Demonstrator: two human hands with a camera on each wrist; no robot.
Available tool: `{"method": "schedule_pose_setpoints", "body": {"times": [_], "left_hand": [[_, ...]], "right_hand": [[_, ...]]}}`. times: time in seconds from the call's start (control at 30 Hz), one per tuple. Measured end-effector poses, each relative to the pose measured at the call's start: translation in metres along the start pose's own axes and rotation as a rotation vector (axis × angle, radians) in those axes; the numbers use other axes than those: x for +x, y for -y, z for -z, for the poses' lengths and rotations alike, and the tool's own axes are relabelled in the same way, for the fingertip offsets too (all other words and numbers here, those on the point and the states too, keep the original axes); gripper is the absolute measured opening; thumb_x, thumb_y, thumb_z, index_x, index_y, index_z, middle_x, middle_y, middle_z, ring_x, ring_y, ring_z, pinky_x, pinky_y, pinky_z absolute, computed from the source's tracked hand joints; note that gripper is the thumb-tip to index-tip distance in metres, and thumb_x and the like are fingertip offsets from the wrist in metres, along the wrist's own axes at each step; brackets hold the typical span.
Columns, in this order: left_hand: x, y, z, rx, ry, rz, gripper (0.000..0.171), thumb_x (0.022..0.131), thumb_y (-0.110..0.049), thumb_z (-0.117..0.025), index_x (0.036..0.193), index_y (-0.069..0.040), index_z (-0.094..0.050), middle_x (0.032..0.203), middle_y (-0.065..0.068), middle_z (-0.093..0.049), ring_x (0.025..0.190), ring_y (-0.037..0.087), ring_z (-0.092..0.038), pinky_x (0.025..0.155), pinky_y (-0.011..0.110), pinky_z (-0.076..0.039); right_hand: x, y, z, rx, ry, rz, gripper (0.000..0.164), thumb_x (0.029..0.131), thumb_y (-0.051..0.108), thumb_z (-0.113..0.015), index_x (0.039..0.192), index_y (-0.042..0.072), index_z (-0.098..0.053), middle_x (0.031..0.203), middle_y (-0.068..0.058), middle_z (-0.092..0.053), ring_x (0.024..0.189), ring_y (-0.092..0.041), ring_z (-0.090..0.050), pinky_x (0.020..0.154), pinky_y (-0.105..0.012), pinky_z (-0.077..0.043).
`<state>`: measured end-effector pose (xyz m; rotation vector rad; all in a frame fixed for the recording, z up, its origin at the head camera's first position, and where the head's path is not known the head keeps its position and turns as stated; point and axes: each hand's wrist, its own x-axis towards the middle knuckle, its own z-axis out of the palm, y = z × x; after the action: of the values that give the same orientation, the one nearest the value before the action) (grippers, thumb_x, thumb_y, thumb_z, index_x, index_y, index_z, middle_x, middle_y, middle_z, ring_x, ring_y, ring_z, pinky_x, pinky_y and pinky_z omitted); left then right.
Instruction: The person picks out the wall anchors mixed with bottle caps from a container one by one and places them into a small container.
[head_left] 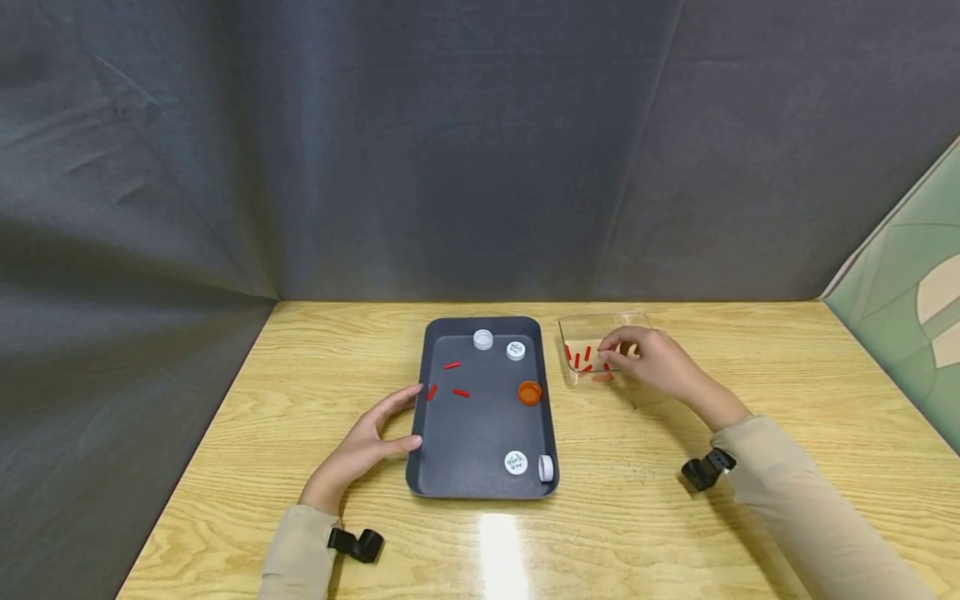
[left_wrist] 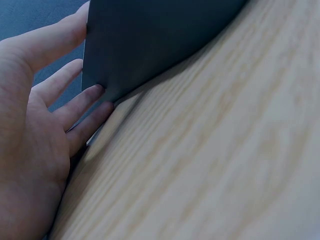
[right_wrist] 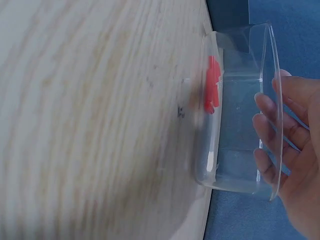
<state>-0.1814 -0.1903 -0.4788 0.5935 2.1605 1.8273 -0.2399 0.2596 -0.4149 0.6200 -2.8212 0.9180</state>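
My left hand (head_left: 367, 442) is at the left side of a dark grey tray (head_left: 480, 490), its thumb and fingers spread and the fingertips against the tray's wall (left_wrist: 150, 40). Over a clear plastic box (head_left: 637, 317) hovers my right hand (head_left: 652, 358), fingers loosely bent and thumb near the index finger; nothing shows between them. Several small red sticks (head_left: 577, 360) lie on the box floor, also seen as a red cluster (right_wrist: 212, 85) in the right wrist view. Three more red sticks (head_left: 461, 392) lie in the tray's left half.
Along the tray's right side are an orange cap (head_left: 529, 392), an upturned white cap (head_left: 483, 339), two white lids with printed tops (head_left: 516, 462) and a white cap on its edge (head_left: 546, 468). The wooden table (head_left: 637, 533) ends at a grey curtain (head_left: 450, 167).
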Motion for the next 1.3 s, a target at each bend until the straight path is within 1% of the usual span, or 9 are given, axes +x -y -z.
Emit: {"method": "schedule_pose_setpoints", "body": {"times": [0.13,0.27,0.47,0.63,0.8,1.07,1.23,1.3], "left_hand": [[0.0,0.0,0.0,-0.001,-0.001,0.0,0.074,0.088,-0.008,-0.075,0.153,-0.013,-0.039,0.154,0.01,-0.04,0.141,0.033,-0.035,0.115,0.056,-0.017],[0.0,0.0,0.0,0.004,-0.003,-0.004,0.073,0.088,-0.008,-0.075,0.152,-0.014,-0.04,0.154,0.011,-0.04,0.141,0.033,-0.035,0.115,0.056,-0.018],[0.0,0.0,0.0,0.007,-0.004,0.0,0.073,0.088,-0.009,-0.075,0.152,-0.016,-0.04,0.154,0.01,-0.04,0.141,0.033,-0.034,0.115,0.057,-0.017],[-0.001,0.0,0.0,0.003,-0.007,0.008,0.073,0.088,-0.009,-0.075,0.152,-0.017,-0.041,0.154,0.009,-0.039,0.142,0.032,-0.034,0.115,0.057,-0.016],[0.0,0.0,0.0,0.002,-0.007,0.008,0.073,0.088,-0.009,-0.075,0.152,-0.017,-0.041,0.154,0.009,-0.039,0.142,0.032,-0.034,0.116,0.057,-0.016],[0.0,-0.001,0.0,0.006,-0.01,0.011,0.074,0.088,-0.009,-0.076,0.152,-0.016,-0.041,0.155,0.01,-0.039,0.142,0.032,-0.034,0.116,0.057,-0.015],[0.0,0.0,0.0,0.009,-0.014,0.015,0.074,0.087,-0.009,-0.076,0.152,-0.016,-0.041,0.154,0.011,-0.039,0.142,0.033,-0.033,0.116,0.058,-0.014],[0.0,0.0,0.0,0.009,-0.013,0.016,0.074,0.087,-0.009,-0.076,0.152,-0.016,-0.041,0.154,0.011,-0.039,0.142,0.032,-0.033,0.116,0.058,-0.014]], "right_hand": [[0.001,0.005,0.001,-0.001,0.0,0.001,0.007,0.093,0.017,-0.071,0.098,0.012,-0.074,0.088,0.003,-0.068,0.079,-0.016,-0.057,0.07,-0.036,-0.044],[0.002,0.009,0.001,-0.004,0.001,0.008,0.007,0.093,0.017,-0.071,0.098,0.013,-0.073,0.088,0.004,-0.067,0.079,-0.016,-0.056,0.068,-0.035,-0.043],[0.006,0.017,-0.002,-0.003,-0.022,0.069,0.004,0.091,0.013,-0.073,0.095,0.013,-0.074,0.088,0.005,-0.068,0.077,-0.013,-0.057,0.067,-0.033,-0.044],[0.008,0.023,-0.006,-0.001,-0.038,0.112,0.004,0.09,0.013,-0.074,0.094,0.013,-0.073,0.09,0.004,-0.069,0.078,-0.013,-0.058,0.067,-0.032,-0.044],[0.01,0.03,-0.008,-0.022,-0.038,0.111,0.004,0.09,0.014,-0.074,0.094,0.016,-0.074,0.089,0.006,-0.069,0.078,-0.013,-0.059,0.068,-0.034,-0.045],[0.015,0.039,-0.014,-0.009,-0.023,0.112,0.005,0.09,0.016,-0.075,0.095,0.016,-0.073,0.089,0.006,-0.067,0.078,-0.012,-0.058,0.064,-0.031,-0.045],[0.018,0.046,-0.018,0.003,-0.02,0.13,0.004,0.091,0.018,-0.074,0.095,0.016,-0.073,0.086,0.007,-0.066,0.073,-0.012,-0.058,0.059,-0.029,-0.046],[0.019,0.049,-0.02,0.01,-0.02,0.14,0.005,0.091,0.018,-0.075,0.095,0.016,-0.073,0.085,0.008,-0.066,0.073,-0.011,-0.058,0.058,-0.028,-0.047]]}}
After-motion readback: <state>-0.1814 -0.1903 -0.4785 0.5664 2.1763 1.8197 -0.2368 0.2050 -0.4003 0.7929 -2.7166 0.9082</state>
